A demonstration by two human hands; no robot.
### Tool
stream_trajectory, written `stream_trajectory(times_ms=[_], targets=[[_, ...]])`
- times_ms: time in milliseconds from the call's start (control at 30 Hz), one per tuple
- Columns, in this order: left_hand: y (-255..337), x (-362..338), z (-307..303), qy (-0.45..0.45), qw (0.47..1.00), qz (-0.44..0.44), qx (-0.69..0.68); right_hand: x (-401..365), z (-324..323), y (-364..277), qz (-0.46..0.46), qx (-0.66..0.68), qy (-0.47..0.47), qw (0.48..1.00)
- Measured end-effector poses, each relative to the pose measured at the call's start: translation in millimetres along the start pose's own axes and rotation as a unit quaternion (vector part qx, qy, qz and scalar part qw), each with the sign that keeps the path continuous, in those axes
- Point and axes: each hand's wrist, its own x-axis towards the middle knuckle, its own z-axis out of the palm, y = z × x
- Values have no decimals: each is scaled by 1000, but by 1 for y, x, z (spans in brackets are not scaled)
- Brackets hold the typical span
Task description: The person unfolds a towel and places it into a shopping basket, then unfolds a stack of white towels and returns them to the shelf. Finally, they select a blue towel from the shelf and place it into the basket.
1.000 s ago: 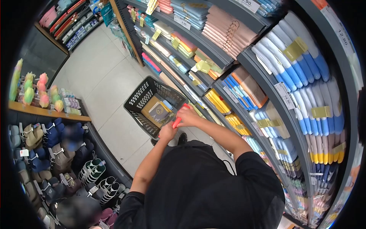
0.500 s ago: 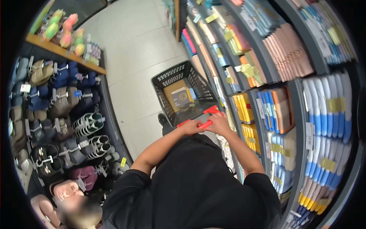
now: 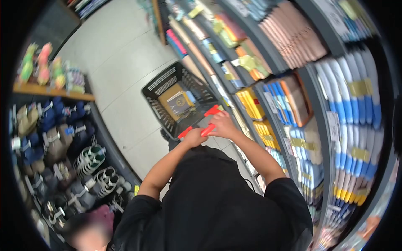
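Note:
Both hands are closed on the red handle of a black shopping basket cart. My left hand grips the handle's left part, and my right hand wraps round it farther right. Inside the basket lie a brown cardboard piece, a grey item with a round yellow mark and something light blue. The handle hides part of the basket's near side.
Shelves with folded towels line the right side. On the left hang slippers below a wooden ledge with colourful toys. A person's head is at the lower left. Tiled floor stretches ahead.
The basket and both hands have shifted left in view, still together. The shelves on the right and the slipper rack have moved left too, and the person's head has moved slightly right.

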Motion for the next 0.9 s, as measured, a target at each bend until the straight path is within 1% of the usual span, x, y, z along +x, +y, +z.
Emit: stream_trajectory(times_ms=[67, 167, 200, 300, 333, 433, 533, 633, 667, 700, 767, 900], targets=[[11, -3, -13, 4, 1000, 3, -3, 3, -2, -1, 8, 13, 6, 1000], [22, -3, -24, -3, 1000, -15, 3, 4, 1, 0, 16, 21, 13, 1000], [22, -3, -25, 1, 1000, -7, 11, 5, 2, 1, 16, 21, 14, 1000], [19, -3, -21, 35, 999, -4, 25, 4, 3, 2, 9, 26, 19, 999], [18, -3, -19, 52, 998, 4, 25, 4, 3, 1, 16, 41, 34, 998], [17, -6, -17, 85, 996, 4, 36, 5, 4, -1, 21, 30, 37, 999], [18, -9, -21, 97, 993, -4, 68, 6, 6, -3, 42, 11, 2, 999], [6, -7, -24, 88, 992, -7, 94, 11, 7, -6, 32, 3, 17, 999], [3, -6, -25, 91, 993, -1, 71, 12, 7, -8, 30, 10, 30, 999], [7, -6, -30, 81, 994, -4, 70, 14, 10, -5, 30, 21, 22, 999], [2, -5, -36, 78, 996, 10, 50, 19, 18, -5, 34, 36, 45, 998], [-4, 2, -55, 59, 995, 31, 76, 34, 20, -11, 55, 21, 46, 997]])
